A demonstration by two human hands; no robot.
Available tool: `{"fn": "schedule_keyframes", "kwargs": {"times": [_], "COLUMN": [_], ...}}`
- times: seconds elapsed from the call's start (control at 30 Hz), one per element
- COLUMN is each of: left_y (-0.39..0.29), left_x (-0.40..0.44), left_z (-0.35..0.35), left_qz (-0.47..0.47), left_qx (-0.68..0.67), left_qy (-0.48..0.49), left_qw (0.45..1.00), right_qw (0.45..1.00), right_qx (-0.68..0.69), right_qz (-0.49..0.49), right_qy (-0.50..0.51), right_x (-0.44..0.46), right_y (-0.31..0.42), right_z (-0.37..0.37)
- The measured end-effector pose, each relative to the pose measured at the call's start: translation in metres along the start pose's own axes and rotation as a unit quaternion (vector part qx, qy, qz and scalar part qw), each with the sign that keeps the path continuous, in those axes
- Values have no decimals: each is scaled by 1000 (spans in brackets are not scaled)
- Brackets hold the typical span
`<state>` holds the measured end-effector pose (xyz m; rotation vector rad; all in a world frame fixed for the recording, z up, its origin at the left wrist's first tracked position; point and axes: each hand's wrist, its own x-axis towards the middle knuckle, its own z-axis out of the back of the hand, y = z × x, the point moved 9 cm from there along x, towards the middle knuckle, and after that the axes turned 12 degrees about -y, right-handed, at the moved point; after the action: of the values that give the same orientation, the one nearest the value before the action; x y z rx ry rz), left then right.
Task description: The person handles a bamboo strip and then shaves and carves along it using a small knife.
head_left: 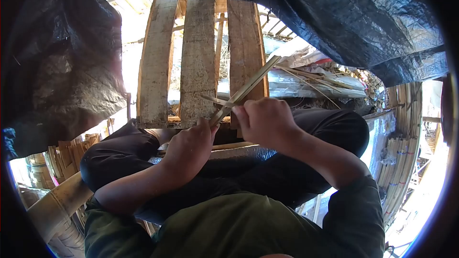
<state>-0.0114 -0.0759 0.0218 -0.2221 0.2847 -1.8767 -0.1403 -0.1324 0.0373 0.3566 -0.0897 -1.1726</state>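
My left hand (189, 148) is closed round the near end of a long split bamboo strip (256, 77). The strip slants up and to the right, over the wooden planks. My right hand (267, 122) is closed on a knife; its handle is hidden in the fist. The thin, pointed knife blade (215, 99) sticks out to the left and crosses the strip just above my left fingers. Blade and strip appear to touch there. My right thumb is close to the crossing.
Three rough planks (198, 57) form a slatted stand in front of my crossed legs. Dark plastic sheeting (315, 9) hangs overhead and at left. Bundled bamboo strips (399, 172) stand at right, a thick bamboo pole (62, 203) at lower left. Loose sticks (325, 83) lie beyond the planks.
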Motion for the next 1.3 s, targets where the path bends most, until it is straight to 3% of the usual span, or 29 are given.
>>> {"fn": "schedule_keyframes", "kwargs": {"times": [0.13,0.23,0.3,0.4,0.5,0.57,0.63,0.7,0.77,0.83,0.9,0.97,1.03,1.1,1.2,1.3], "left_y": [1,3,5,5,11,10,11,13,14,12,8,10,9,8,10,13], "left_x": [-2,1,0,0,3,1,2,4,3,2,0,2,2,-1,0,0], "left_z": [-3,-1,-1,-2,-4,-2,-4,-3,-3,-3,-2,-2,0,-1,-4,-3], "left_qz": [18,18,19,22,32,28,30,37,44,35,24,36,28,17,34,65], "left_qx": [2,17,18,-4,7,-11,-16,-19,-50,-54,-63,-48,-39,-29,-54,-117], "left_qy": [27,9,10,18,13,2,27,34,35,31,22,24,24,38,50,42], "left_qw": [999,1000,1000,1000,999,1000,999,999,997,997,997,998,999,999,997,990], "right_qw": [996,1000,1000,995,1000,995,994,995,1000,994,991,992,997,993,988,986], "right_qx": [-20,-6,4,-20,-12,-2,-38,-42,-25,-32,-69,-64,-49,-34,-80,-117], "right_qz": [-77,3,-5,-85,4,-95,-88,-80,4,-100,-116,-103,2,-111,-133,-85], "right_qy": [-45,-13,-6,-39,1,30,-56,-34,4,-25,-19,-23,-53,17,-24,-84], "right_x": [20,6,12,23,11,18,30,23,11,21,33,25,13,19,27,28], "right_y": [-33,-4,-14,-32,-6,-29,-40,-26,-3,-31,-49,-42,-11,-34,-59,-52], "right_z": [14,1,5,18,3,5,20,13,1,6,12,2,-1,2,14,20]}}
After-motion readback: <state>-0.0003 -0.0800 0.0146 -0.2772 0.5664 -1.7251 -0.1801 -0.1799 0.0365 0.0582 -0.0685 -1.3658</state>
